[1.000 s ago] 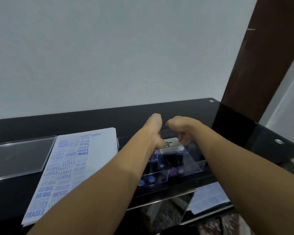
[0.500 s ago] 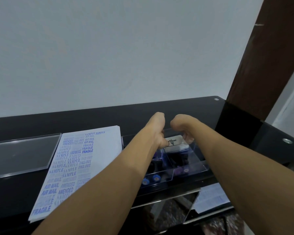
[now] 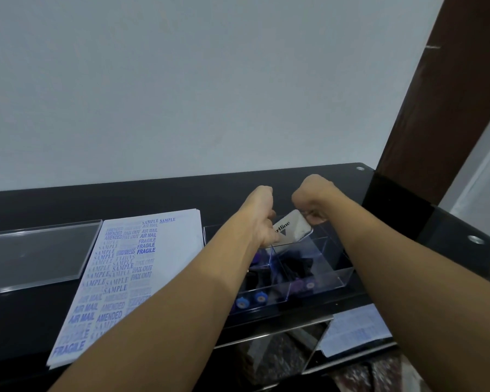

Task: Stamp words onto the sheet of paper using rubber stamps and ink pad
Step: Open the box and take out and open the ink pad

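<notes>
A silver ink pad tin with black lettering is tilted above a clear plastic organiser box. My left hand grips its left end and my right hand pinches its right end. Inside the box lie dark rubber stamps and blue-capped ones. Left of the box lies the sheet of paper, on a thin stack, covered with blue stamped words such as SAMPLE, FRAGILE and AIR MAIL.
Everything sits on a black glass desk against a pale wall. A clear acrylic panel lies flat at the left. A dark wooden post rises at the right. Printed papers show on a lower shelf.
The ink pad tin lay flat on top of the box before; now both hands have lifted and tilted it, its right end higher. The camera has shifted slightly.
</notes>
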Demonstrator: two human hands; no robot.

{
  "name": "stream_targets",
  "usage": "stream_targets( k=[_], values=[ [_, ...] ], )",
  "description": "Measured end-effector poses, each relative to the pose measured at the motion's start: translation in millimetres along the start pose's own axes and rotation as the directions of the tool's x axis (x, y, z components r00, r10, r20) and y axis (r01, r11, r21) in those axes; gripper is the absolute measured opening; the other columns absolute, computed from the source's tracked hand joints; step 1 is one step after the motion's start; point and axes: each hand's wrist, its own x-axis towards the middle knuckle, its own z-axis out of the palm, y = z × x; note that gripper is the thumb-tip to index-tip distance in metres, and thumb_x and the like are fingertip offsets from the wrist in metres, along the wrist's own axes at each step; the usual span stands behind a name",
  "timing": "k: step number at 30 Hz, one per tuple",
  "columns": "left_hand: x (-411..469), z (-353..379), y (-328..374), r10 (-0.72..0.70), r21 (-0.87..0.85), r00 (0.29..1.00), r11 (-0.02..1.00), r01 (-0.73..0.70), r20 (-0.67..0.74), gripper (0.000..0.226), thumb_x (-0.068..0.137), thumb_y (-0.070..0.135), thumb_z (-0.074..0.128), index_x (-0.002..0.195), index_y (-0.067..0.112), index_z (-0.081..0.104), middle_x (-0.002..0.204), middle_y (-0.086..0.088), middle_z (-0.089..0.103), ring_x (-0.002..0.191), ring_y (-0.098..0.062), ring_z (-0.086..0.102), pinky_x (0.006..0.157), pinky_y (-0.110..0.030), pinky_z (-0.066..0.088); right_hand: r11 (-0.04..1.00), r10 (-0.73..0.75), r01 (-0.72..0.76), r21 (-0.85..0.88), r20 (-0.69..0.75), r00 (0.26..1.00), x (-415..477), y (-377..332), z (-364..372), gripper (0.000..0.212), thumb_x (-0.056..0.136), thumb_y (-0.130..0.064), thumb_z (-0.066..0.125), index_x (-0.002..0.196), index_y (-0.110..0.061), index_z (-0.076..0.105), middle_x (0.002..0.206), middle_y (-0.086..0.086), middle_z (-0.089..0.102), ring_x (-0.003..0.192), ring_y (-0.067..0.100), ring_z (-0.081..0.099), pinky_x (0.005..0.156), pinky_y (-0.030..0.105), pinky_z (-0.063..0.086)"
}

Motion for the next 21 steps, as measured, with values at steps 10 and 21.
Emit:
stream_targets(
  k=[10, 21],
  values=[
    [-22, -14, -8, 0.053, 0.104, 0.998, 0.993, -0.056, 0.030, 0.052, 0.105, 0.035, 0.038, 0.134, -0.007, 0.046, 0.100, -0.023, 0.058, 0.084, -0.026, 0.060, 0.074, -0.035, 0.052, 0.962, -0.043, 0.056, 0.267, -0.055, 0.998, -17, 5, -1, 0.005, 0.086, 0.000, 0.061, 0.088, 0.003, 0.064, 0.083, 0.020, 0.069, 0.062, 0.027, 0.067, 0.054, 0.032, 0.055],
    [-81, -86, 22, 0.370, 0.366, 0.925, 0.874, -0.318, -0.081, 0.021, 0.095, 0.020, 0.054, 0.106, 0.009, 0.069, 0.097, -0.005, 0.073, 0.084, -0.021, 0.070, 0.078, -0.038, 0.057, 0.725, -0.250, 0.215, 0.654, -0.041, 0.967, -75, -28, -9, 0.013, 0.089, 0.006, 0.057, 0.101, 0.002, 0.061, 0.097, 0.022, 0.069, 0.078, 0.029, 0.069, 0.057, 0.034, 0.052]
  ],
)
